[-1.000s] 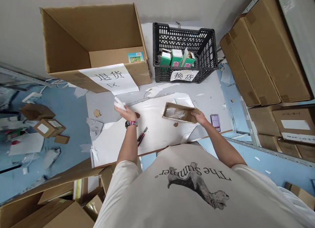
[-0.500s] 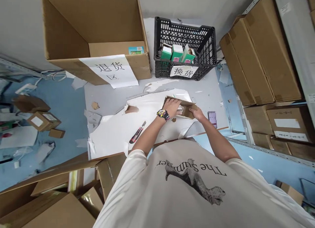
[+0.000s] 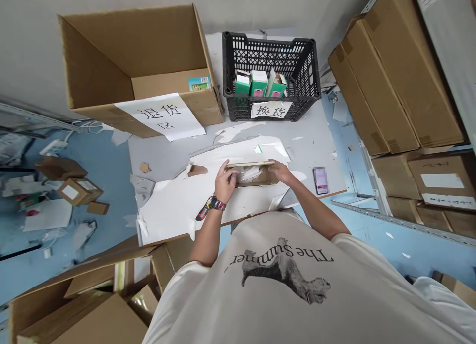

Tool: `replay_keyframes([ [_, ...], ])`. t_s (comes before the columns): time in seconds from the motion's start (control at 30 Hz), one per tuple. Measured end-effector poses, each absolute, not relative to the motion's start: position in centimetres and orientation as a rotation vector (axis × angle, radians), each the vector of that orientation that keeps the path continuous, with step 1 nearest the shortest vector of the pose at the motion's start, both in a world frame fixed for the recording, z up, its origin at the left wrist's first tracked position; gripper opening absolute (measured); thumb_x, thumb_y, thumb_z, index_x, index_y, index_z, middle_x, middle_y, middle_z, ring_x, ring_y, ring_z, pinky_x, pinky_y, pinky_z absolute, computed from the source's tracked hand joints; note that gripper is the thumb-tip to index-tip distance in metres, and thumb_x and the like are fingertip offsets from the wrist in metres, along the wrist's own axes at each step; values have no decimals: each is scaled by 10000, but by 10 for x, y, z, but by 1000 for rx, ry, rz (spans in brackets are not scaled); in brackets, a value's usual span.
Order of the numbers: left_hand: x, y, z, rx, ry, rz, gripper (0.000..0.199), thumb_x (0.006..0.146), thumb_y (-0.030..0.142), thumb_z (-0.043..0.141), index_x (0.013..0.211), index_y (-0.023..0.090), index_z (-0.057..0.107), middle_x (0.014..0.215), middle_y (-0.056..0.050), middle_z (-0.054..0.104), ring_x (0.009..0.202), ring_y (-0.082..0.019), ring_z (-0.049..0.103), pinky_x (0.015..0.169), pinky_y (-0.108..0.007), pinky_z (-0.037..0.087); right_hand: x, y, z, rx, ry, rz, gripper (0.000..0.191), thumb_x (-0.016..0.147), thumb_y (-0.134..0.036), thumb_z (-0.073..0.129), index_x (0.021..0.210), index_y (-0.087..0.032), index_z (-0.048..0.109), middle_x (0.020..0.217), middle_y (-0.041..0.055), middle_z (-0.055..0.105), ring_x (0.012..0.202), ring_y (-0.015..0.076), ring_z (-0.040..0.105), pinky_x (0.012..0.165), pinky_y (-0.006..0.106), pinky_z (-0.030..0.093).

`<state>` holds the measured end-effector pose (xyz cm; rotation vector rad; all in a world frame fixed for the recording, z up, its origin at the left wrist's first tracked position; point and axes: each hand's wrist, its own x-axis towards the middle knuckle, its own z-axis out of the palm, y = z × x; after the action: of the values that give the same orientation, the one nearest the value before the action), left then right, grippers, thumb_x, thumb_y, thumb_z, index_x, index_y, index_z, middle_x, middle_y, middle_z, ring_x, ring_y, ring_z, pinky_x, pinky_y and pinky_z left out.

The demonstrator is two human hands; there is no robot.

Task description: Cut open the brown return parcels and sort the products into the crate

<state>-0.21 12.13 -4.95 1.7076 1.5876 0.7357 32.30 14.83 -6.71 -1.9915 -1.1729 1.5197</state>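
Observation:
A small open cardboard box sits in front of me on the white-covered table, between my hands. Crumpled white wrapping shows inside it; what the wrapping covers is hidden. My left hand, with a watch at the wrist, closes on the box's left end, fingertips at the rim. At the opposite end, my right hand grips the far right corner, fingers on the outer wall. Beneath my left wrist lies a red-and-black utility knife, mostly covered by the arm.
A large open carton with a paper sign stands at the back left. Beside it, a black plastic crate holds green-and-white boxes. A phone lies at the table's right. Shelved cartons rise on the right.
The small box has shifted left and turned level, its opening now showing the white wrapping. My left hand has come from over the box to its left end, covering most of the knife.

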Motion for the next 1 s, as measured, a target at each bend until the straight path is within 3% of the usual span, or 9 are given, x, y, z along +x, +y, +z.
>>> replay_keyframes([
  [0.13, -14, 124, -57, 1605, 1643, 884, 478, 940, 121, 595, 1365, 248, 775, 1644, -130, 661, 1563, -327, 619, 1364, -557, 490, 328, 162, -64, -1831, -1245, 1797, 796, 917, -578, 900, 1646, -338, 689, 1441, 71, 822, 1233, 317, 787, 1145, 504, 642],
  [0.27, -19, 129, -63, 1570, 1669, 917, 590, 848, 76, 604, 1397, 258, 723, 1502, -119, 726, 1548, -334, 613, 1395, -583, 449, 354, 189, -73, -1720, -1094, 1983, 778, 1053, -692, 740, 1719, -319, 587, 1387, 104, 832, 1020, 258, 818, 987, 445, 690],
  [0.4, -18, 130, -64, 1532, 1691, 900, 615, 822, 74, 614, 1402, 266, 686, 1470, -113, 727, 1495, -335, 644, 1358, -576, 489, 369, 223, -97, -2247, -1217, 1414, 622, 1070, -521, 717, 1611, -222, 646, 1473, 169, 764, 1214, 305, 758, 1082, 443, 635],
  [0.53, -20, 129, -62, 1503, 1693, 895, 589, 842, 93, 617, 1406, 254, 672, 1469, -118, 727, 1454, -338, 666, 1328, -580, 513, 367, 249, -122, -2532, -1543, 994, 648, 979, -377, 771, 1585, -200, 625, 1632, 214, 611, 1468, 393, 585, 1191, 499, 552],
  [0.63, -22, 127, -61, 1489, 1702, 872, 562, 862, 106, 627, 1402, 255, 671, 1473, -116, 728, 1457, -338, 665, 1327, -579, 514, 360, 260, -137, -2587, -1665, 904, 572, 980, -322, 753, 1524, -193, 630, 1633, 210, 571, 1492, 396, 547, 1218, 516, 524],
  [0.77, -22, 125, -60, 1461, 1719, 855, 520, 900, 126, 624, 1400, 259, 674, 1469, -109, 732, 1458, -332, 668, 1334, -578, 509, 351, 263, -150, -2593, -1695, 939, 329, 1045, -233, 598, 1350, -170, 703, 1505, 241, 626, 1336, 388, 659, 1162, 541, 553],
  [0.87, -22, 127, -61, 1429, 1716, 869, 505, 911, 135, 622, 1398, 260, 675, 1467, -107, 736, 1452, -330, 673, 1331, -581, 511, 348, 261, -152, -2562, -1703, 948, 439, 1028, -182, 561, 1457, -176, 656, 1453, 240, 652, 1244, 373, 694, 1105, 546, 579],
  [1.0, -22, 129, -63, 1412, 1702, 885, 501, 910, 142, 626, 1394, 261, 680, 1466, -105, 739, 1451, -325, 675, 1334, -574, 508, 352, 263, -145, -2589, -1765, 850, 623, 1016, -197, 615, 1632, -202, 522, 1618, 217, 551, 1369, 360, 622, 1132, 490, 564],
])
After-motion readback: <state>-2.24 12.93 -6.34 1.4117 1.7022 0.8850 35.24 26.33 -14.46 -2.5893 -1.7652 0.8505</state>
